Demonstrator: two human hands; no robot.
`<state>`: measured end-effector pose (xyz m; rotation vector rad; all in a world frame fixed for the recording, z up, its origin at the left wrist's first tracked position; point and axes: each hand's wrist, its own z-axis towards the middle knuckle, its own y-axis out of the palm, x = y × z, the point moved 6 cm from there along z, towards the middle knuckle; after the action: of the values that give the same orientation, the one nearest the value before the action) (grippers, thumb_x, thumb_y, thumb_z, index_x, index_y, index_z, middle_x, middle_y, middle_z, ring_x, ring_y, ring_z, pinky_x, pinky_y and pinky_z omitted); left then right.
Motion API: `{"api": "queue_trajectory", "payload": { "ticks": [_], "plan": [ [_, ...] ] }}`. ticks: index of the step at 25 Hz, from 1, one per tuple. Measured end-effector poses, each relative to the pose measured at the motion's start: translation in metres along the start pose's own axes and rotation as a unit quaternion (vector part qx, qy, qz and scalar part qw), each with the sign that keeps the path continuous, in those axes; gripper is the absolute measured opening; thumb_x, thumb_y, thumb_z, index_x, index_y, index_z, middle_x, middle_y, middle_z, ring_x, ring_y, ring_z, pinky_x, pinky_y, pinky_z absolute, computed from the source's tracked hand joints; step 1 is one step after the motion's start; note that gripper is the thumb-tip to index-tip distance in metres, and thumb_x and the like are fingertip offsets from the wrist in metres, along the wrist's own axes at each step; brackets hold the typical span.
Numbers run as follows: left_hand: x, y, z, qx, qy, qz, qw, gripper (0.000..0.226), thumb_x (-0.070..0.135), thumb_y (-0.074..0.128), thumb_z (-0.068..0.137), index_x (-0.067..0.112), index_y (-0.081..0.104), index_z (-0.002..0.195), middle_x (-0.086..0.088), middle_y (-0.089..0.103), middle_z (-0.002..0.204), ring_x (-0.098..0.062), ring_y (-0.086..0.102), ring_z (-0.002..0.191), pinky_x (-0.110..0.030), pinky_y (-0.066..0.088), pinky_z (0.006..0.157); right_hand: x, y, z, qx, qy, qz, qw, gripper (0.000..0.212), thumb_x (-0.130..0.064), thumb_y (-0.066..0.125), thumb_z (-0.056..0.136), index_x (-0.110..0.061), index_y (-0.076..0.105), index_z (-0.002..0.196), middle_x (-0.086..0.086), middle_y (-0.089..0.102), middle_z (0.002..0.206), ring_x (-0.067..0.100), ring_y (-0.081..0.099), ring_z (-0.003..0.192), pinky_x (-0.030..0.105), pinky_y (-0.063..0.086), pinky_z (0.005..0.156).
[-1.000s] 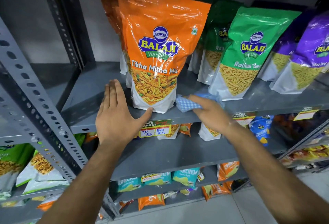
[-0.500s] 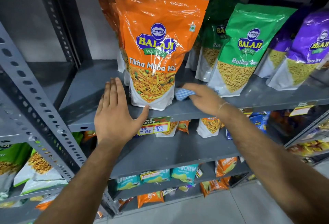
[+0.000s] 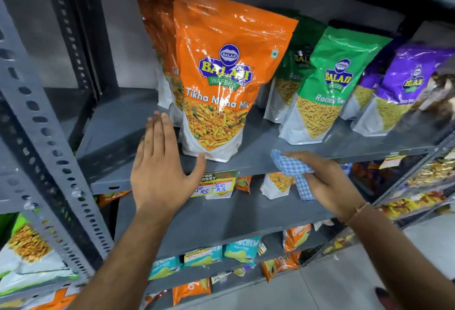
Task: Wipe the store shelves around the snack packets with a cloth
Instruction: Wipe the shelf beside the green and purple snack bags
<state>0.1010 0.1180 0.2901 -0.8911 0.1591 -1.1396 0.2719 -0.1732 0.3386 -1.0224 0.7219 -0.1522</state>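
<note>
A tall orange snack packet stands upright on the grey metal shelf, with more orange packets behind it. My left hand lies flat on the shelf's front left, fingers together, thumb tip touching the packet's lower left corner. My right hand holds a blue-and-white checked cloth at the shelf's front edge, right of the orange packet; one end of the cloth hangs below the edge. Green packets and purple packets stand further right.
A perforated grey upright slants down the left side. Price labels hang on the shelf's front lip. Lower shelves hold small orange, teal and white packets. Another rack with sweets stands at the right. Tiled floor shows below.
My right hand has pulled the cloth back from beside the orange packet to the shelf's front edge, so the cloth now hangs over it. My left hand has stayed in place.
</note>
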Motion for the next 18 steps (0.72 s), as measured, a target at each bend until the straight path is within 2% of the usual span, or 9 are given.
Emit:
{"api": "queue_trajectory", "payload": {
  "ticks": [2,4,6,8,10,12,14,16,18],
  "plan": [
    [0.004,-0.01,-0.002,0.035,0.004,-0.03,0.999,0.099,0.07,0.037,0.105,0.004,0.013,0.174,-0.014,0.014,0.184,-0.026,0.014,0.171,-0.042,0.017,0.139,0.007,-0.011,0.007,0.031,0.002,0.013,0.999,0.046,-0.009,0.047,0.091,-0.033,0.06,0.129,-0.008,0.068,0.124,0.015,0.066,0.113,0.044,0.052,0.093],
    [0.02,-0.019,-0.012,0.086,0.029,-0.044,0.995,0.089,0.055,0.043,0.106,0.001,0.019,0.173,-0.017,0.015,0.183,-0.03,0.014,0.171,-0.046,0.015,0.139,0.019,-0.025,0.007,0.059,0.024,0.046,0.997,0.049,-0.001,0.046,0.094,-0.036,0.061,0.125,-0.014,0.069,0.12,0.01,0.065,0.113,0.039,0.052,0.094],
    [0.059,-0.018,-0.029,0.118,0.111,-0.042,0.986,0.084,0.045,0.049,0.104,0.002,0.024,0.171,-0.016,0.017,0.182,-0.031,0.018,0.171,-0.048,0.015,0.138,0.037,-0.042,0.003,0.095,0.054,0.094,0.99,0.055,0.005,0.045,0.097,-0.042,0.062,0.12,-0.023,0.069,0.113,0.0,0.064,0.108,0.03,0.05,0.09],
    [0.115,-0.001,-0.045,0.106,0.212,-0.061,0.97,0.08,0.039,0.054,0.102,0.004,0.031,0.169,-0.013,0.022,0.181,-0.029,0.021,0.17,-0.047,0.018,0.138,0.063,-0.064,-0.002,0.144,0.074,0.152,0.975,0.052,0.003,0.045,0.1,-0.044,0.062,0.114,-0.024,0.07,0.102,-0.003,0.064,0.095,0.025,0.048,0.081],
    [0.166,0.025,-0.049,0.065,0.252,-0.068,0.963,0.077,0.036,0.055,0.102,0.004,0.033,0.169,-0.012,0.026,0.18,-0.027,0.022,0.17,-0.046,0.022,0.137,0.094,-0.086,-0.001,0.2,0.072,0.209,0.955,0.043,-0.001,0.046,0.102,-0.039,0.065,0.111,-0.018,0.069,0.095,0.002,0.061,0.087,0.024,0.047,0.076],
    [0.203,0.053,-0.036,0.028,0.224,-0.051,0.973,0.078,0.036,0.054,0.104,0.005,0.028,0.171,-0.012,0.021,0.182,-0.027,0.019,0.171,-0.044,0.021,0.138,0.13,-0.108,0.007,0.24,0.081,0.238,0.938,0.039,0.0,0.045,0.101,-0.032,0.065,0.112,-0.016,0.067,0.098,-0.001,0.06,0.089,0.02,0.046,0.079],
    [0.231,0.079,-0.014,0.01,0.173,-0.034,0.984,0.08,0.038,0.051,0.105,0.005,0.023,0.173,-0.011,0.015,0.184,-0.027,0.015,0.171,-0.045,0.019,0.138,0.167,-0.136,0.02,0.26,0.086,0.216,0.937,0.039,0.002,0.046,0.096,-0.025,0.063,0.118,-0.009,0.064,0.108,-0.008,0.057,0.095,0.017,0.042,0.085],
    [0.243,0.098,0.005,0.016,0.125,-0.01,0.992,0.077,0.038,0.045,0.107,0.003,0.023,0.173,-0.013,0.014,0.184,-0.029,0.016,0.171,-0.047,0.02,0.138,0.198,-0.158,0.038,0.267,0.076,0.206,0.938,0.042,0.006,0.048,0.093,-0.018,0.062,0.125,-0.009,0.062,0.112,-0.018,0.053,0.095,0.008,0.038,0.087],
    [0.244,0.111,0.019,0.017,0.071,0.027,0.997,0.075,0.037,0.037,0.107,0.002,0.023,0.172,-0.015,0.016,0.183,-0.032,0.02,0.17,-0.051,0.024,0.136,0.223,-0.171,0.063,0.275,0.081,0.221,0.932,0.043,0.008,0.049,0.092,-0.01,0.06,0.13,-0.01,0.057,0.116,-0.02,0.051,0.093,-0.003,0.032,0.088]
  ]
}}
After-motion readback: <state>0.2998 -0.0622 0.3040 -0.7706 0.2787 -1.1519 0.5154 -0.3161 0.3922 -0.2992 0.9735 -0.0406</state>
